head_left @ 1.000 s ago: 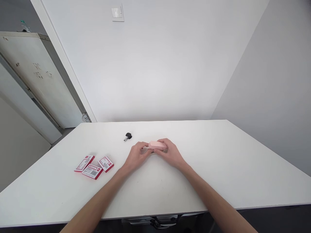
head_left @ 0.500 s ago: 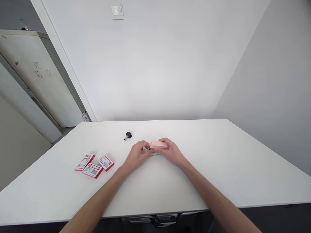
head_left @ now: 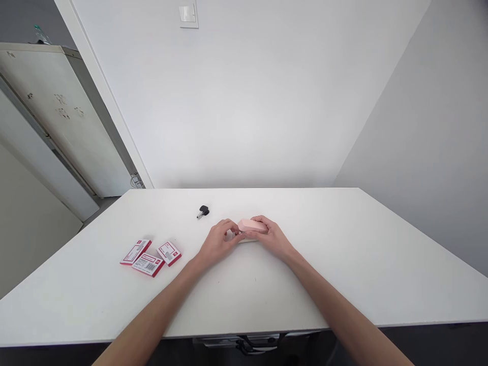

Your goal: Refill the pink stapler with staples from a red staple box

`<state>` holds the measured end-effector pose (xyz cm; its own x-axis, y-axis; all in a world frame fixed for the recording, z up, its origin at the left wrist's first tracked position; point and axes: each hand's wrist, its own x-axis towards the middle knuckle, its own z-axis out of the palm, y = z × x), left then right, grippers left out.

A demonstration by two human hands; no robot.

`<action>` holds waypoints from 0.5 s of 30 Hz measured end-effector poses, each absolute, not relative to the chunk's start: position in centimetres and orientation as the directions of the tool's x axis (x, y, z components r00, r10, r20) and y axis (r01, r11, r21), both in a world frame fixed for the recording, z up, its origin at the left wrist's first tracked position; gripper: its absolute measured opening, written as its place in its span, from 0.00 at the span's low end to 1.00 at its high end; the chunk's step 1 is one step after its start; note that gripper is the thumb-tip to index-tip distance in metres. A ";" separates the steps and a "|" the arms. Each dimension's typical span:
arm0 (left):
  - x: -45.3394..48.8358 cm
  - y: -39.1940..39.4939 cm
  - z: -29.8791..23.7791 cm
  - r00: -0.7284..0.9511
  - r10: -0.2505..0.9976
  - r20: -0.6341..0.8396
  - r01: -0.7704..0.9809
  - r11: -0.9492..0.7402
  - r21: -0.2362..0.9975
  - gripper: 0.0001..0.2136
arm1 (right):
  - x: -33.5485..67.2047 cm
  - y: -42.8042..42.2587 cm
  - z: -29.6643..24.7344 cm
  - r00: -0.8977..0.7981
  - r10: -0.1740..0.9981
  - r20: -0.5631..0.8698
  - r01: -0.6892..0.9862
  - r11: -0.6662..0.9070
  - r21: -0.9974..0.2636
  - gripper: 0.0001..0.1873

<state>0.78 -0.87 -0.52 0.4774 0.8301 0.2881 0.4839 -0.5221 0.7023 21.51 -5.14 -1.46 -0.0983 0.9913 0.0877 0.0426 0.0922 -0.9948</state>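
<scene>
A pink stapler (head_left: 251, 225) with a pale base lies near the middle of the table, between my two hands. My right hand (head_left: 270, 236) is wrapped round its right end, thumb along the near side and fingers over the back. At the stapler's left end is my left hand (head_left: 221, 239), its fingers curled and the thumb tip touching or very close to the stapler. Whatever sits between those left fingertips is too small and covered to make out.
Three small red-and-white boxes (head_left: 148, 265) lie at the left of the white table (head_left: 343, 259). A small black-and-metal tool, apparently a staple remover (head_left: 203, 211), rests behind my left hand. A white wall (head_left: 244, 101) rises behind the table's far edge.
The whole view has shifted slightly. Both hands stay at the stapler, and its pink top looks tilted a little differently, with small finger movements at its left end.
</scene>
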 end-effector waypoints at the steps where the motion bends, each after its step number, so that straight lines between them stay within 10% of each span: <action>1: 0.8 -0.9 -0.6 0.478 0.831 0.285 0.486 -0.521 0.702 0.16 | 21.5 -5.2 -1.4 -0.098 0.991 0.089 0.040 0.094 -0.995 0.22; 15: 0.6 -0.8 -1.0 0.475 0.836 0.275 0.498 -0.513 0.699 0.14 | 21.5 -5.4 -1.2 -0.084 0.993 0.087 0.054 0.092 -0.994 0.21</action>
